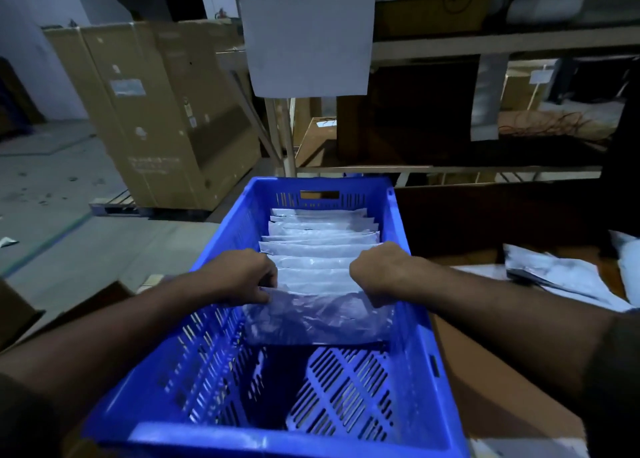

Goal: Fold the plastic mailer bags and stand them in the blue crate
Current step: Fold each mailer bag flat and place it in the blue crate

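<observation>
1. A blue crate (pixel 412 319) with slotted walls is seen from above, set on a brown surface (pixel 491 371).
2. A row of folded mailer bags (pixel 320 246) is stood on edge in the far half of the crate, packed one behind another up to the far wall.
3. The nearest mailer bag (pixel 317 315) — crinkled and translucent — is held upright at the front of the row, its lower edge down inside the crate.
4. The left hand (pixel 242 276) is curled over the bag's top left corner, the fingers clamped on the plastic.
5. The right hand (pixel 379 270) is curled over the top right corner — its fingers likewise closed on the bag's edge.
6. The near half of the crate floor is left bare, its slots visible.
7. Loose unfolded mailers (pixel 561 274) are piled on the surface to the right of the crate.
8. Behind, a large cardboard box (pixel 156 111) and a shelving rack (pixel 485 45) with a hanging paper sheet (pixel 308 32) are seen.
</observation>
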Tool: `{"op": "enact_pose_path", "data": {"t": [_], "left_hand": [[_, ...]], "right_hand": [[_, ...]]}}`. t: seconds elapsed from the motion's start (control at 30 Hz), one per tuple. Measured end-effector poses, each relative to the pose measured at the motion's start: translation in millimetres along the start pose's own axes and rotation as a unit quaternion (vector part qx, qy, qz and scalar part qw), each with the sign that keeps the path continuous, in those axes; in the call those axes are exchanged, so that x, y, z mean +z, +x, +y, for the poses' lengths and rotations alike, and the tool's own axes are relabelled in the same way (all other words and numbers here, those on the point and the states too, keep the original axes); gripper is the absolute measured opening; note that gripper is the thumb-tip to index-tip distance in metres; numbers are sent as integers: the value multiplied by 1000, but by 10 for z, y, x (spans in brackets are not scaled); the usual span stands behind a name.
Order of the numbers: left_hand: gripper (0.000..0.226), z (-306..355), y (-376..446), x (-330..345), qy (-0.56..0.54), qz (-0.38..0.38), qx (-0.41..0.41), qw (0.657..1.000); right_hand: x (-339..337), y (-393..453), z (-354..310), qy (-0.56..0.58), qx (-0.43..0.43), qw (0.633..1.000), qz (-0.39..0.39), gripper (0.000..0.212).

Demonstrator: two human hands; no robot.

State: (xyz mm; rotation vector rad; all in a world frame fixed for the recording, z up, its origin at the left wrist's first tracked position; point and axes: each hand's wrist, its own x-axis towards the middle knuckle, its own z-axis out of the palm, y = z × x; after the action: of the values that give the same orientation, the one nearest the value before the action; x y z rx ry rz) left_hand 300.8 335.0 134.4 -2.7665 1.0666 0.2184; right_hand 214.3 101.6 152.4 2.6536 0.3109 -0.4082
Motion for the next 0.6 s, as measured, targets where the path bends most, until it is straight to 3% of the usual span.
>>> {"op": "enact_pose_path", "data": {"t": [0.1,0.27,0.43,0.6], "left_hand": [[35,62,52,56,22,12,1,1000],[33,157,59,142,81,37,-16,996],[35,191,39,132,96,43,-15,994],[51,291,38,143,167,34,-4,985]], "right_hand": [[37,112,-66,-17,5,999,-30,28],[127,193,-100,-16,18,1000,-5,33],[117,189,-130,20,11,1000,-8,62],[122,191,-238,-23,-12,1000,-6,51]]}}
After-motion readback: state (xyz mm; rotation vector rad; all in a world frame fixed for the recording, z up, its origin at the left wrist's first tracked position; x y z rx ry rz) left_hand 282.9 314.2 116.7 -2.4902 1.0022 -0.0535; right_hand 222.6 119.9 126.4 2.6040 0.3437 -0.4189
